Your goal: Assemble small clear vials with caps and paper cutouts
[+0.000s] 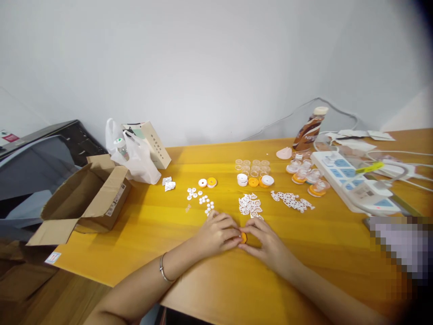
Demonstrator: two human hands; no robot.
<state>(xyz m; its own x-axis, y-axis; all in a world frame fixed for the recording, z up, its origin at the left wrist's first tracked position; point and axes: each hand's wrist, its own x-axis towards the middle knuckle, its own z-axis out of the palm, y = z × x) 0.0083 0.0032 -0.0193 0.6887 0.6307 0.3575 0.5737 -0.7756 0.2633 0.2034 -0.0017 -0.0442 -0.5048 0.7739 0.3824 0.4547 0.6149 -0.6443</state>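
Observation:
Between my two hands, low over the front of the table, is a small round orange disc [243,238]. The fingertips of my left hand [221,231] press on its left side. My right hand [262,239] pinches it from the right with thumb and fingers. Just beyond lie a heap of white lattice-like plastic pieces [250,204] and several small white round caps [209,206]. Farther back are orange round parts [253,182], white round parts [242,179] and clear plastic cups [255,167]. My fingers partly cover the disc.
An open cardboard box [115,198] stands at the left, near a white plastic bag [142,158] and a paper bag [157,146]. On the right are a power strip [352,180] with cables, a drink bottle [309,131], and several orange-and-clear pieces [318,187].

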